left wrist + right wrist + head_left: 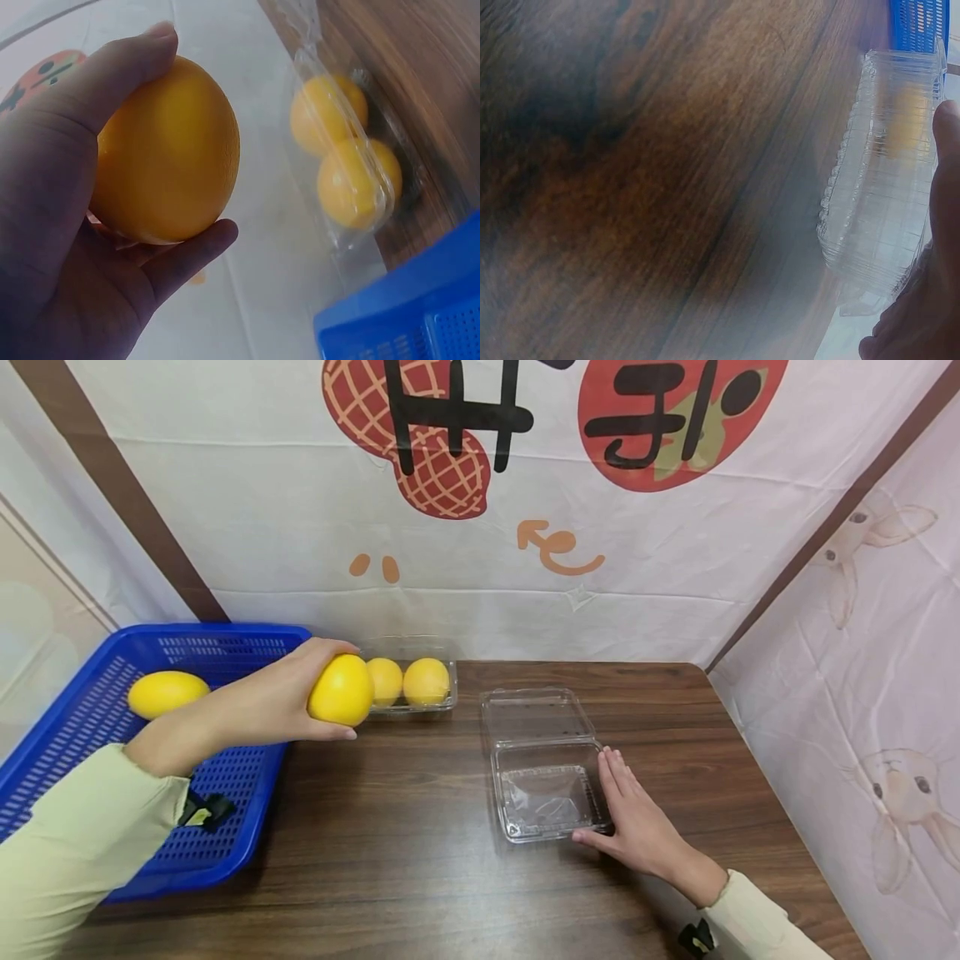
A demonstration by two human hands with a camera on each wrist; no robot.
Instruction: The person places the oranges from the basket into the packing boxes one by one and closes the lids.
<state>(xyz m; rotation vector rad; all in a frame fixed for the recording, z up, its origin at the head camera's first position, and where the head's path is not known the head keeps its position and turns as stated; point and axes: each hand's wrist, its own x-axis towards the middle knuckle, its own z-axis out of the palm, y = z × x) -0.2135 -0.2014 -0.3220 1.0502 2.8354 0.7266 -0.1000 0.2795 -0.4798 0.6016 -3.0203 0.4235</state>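
My left hand (277, 702) grips a round yellow-orange orange (342, 691) between thumb and fingers, raised over the right edge of the blue basket (258, 827). In the left wrist view, the thumb lies over one side of the orange and the fingers support the other. An open, clear plastic clamshell box (551, 793) lies on the table, its lid (536, 714) folded back toward the wall. My right hand (637, 822) rests against the box's right side, fingers extended along the rim and thumb at the front corner. Nothing lies inside this box.
Behind the held orange, another clear box (452, 697) contains oranges (426, 682) near the wall. One more yellow fruit (168, 693) sits in the basket. A printed cloth (465, 556) hangs along the back edge of the wooden table (390, 827).
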